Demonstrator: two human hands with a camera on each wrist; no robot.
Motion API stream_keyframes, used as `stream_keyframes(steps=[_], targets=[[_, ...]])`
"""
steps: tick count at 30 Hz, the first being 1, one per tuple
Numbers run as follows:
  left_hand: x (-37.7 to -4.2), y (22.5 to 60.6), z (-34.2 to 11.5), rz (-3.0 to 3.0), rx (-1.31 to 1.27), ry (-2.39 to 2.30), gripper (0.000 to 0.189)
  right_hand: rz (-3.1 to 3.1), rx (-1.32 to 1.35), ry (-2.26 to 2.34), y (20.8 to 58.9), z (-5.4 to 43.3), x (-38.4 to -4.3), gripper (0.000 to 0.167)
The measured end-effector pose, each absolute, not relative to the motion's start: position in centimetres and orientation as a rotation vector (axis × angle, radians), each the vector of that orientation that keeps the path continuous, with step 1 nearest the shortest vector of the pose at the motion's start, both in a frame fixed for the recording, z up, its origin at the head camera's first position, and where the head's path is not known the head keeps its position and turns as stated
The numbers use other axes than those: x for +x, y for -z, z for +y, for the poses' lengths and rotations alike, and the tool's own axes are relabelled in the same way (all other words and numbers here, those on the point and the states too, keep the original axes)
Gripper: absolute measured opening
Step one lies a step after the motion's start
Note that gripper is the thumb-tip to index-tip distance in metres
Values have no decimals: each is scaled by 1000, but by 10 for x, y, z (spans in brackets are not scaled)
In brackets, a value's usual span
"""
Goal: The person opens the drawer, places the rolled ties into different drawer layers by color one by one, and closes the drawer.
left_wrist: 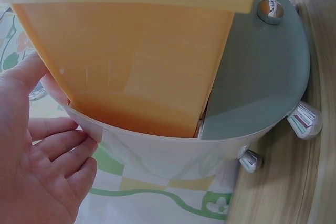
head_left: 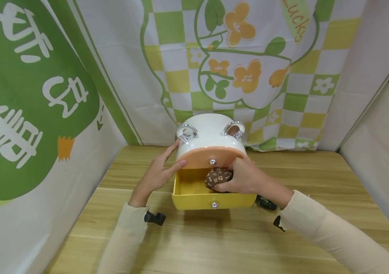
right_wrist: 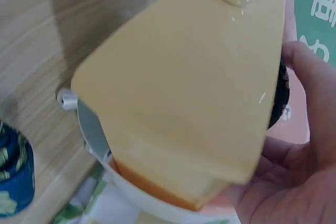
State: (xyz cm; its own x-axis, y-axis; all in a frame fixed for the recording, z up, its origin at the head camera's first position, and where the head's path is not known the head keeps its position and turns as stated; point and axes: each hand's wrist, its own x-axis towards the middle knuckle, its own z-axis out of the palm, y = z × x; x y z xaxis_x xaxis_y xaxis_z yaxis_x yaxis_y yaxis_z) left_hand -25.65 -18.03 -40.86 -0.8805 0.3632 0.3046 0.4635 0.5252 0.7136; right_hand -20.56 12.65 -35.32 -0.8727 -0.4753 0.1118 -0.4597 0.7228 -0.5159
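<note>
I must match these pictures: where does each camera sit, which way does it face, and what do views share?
Head: worn there, facing forward and down at the yellow drawer; left hand, right hand, sleeves show.
Left wrist: worn there, facing the drawer; left hand shows.
Right wrist: worn there, facing the drawer; right hand shows.
Both wrist views share the white cabinet.

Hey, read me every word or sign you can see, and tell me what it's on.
"Lucky": orange, on the back curtain.
"好": white, on the left hanging; its neighbouring characters I can't read surely.
Right hanging: black characters, partly cut off, not surely readable.
Yellow drawer: no text visible.
</note>
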Motion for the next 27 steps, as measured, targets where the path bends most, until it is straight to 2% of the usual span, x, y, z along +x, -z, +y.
stream_keyframes(steps=[7,15,27], targets=[[-257,409,-179,-2632,-730,1289,78,2958,-752,844,368,118,-206,41],[-256,408,-179,-2638,-720,1297,78,2965,-664,907,374,109,-206,36],[-256,409,-179,-2626,-718,1305,78,2957,-626,825,375,101,-209,43]])
